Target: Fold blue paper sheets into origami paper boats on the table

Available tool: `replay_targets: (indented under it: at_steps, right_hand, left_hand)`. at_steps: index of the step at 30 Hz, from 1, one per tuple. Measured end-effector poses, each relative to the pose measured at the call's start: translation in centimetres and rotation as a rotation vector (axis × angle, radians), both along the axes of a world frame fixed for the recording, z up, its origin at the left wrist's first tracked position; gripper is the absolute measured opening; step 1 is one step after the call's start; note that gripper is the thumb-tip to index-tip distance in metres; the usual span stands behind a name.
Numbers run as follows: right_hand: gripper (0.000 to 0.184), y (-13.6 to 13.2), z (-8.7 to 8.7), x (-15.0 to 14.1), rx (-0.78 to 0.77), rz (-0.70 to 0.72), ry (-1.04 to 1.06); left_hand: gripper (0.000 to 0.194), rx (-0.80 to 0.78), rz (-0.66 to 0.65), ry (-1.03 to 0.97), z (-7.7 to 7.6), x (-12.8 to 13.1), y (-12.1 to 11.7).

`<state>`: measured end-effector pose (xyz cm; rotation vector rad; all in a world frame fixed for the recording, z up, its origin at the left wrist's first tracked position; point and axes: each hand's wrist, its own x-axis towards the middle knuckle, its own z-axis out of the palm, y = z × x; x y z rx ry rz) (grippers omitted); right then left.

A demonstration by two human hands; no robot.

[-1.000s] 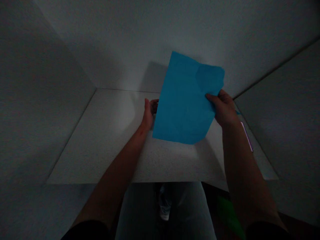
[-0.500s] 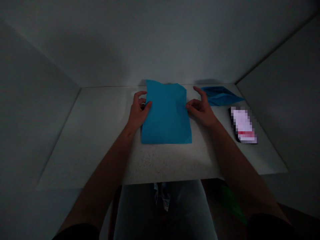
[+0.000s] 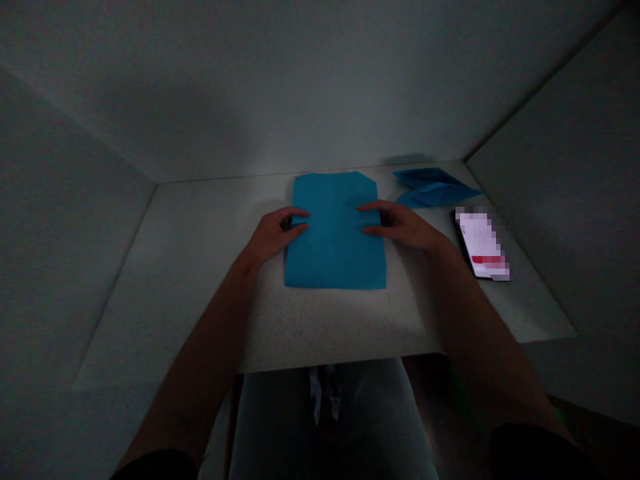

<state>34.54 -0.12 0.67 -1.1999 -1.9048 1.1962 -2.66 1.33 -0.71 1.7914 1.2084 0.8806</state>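
A blue sheet of paper [image 3: 334, 247] lies on the white table in front of me, its top corners cut off at a slant or folded in; I cannot tell which. My left hand [image 3: 275, 233] rests at its left edge, thumb and fingers apart on top of the paper. Over the right edge reaches my right hand [image 3: 400, 225], with its index finger and thumb stretched apart on the sheet. Neither hand pinches the paper.
A folded blue paper piece [image 3: 435, 189] with pointed ends lies at the back right. Nearer to me is a phone [image 3: 483, 243] with a lit, blurred screen. Pale walls [image 3: 310, 87] enclose the table [image 3: 320, 327] at the back and both sides.
Both hands have moved inward from the edges onto the sheet. Its raised top edge has come down and lies flatter. My right index finger, lifted before, now rests on the paper.
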Motion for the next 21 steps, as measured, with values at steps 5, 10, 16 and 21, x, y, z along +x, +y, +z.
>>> replay_targets:
  at_steps: [5, 10, 16, 21]
  right_hand:
    - [0.061, 0.1, 0.5, 0.6, 0.063, -0.118, 0.035]
    - [0.055, 0.2, 0.6, 0.9, 0.086, -0.166, 0.051]
    - [0.056, 0.0, 0.9, 1.0, 0.037, -0.146, 0.028]
    - [0.053, -0.1, 1.0, 1.2, 0.041, -0.164, -0.028]
  left_hand:
    - [0.033, 0.041, 0.102, -0.136, -0.1, 0.1, 0.3]
    - [0.027, 0.047, 0.136, -0.140, -0.2, 0.3, 0.4]
    - [0.031, 0.055, 0.143, -0.138, -0.3, 0.2, 0.3]
    - [0.027, 0.050, 0.133, -0.049, 0.0, 0.2, 0.0]
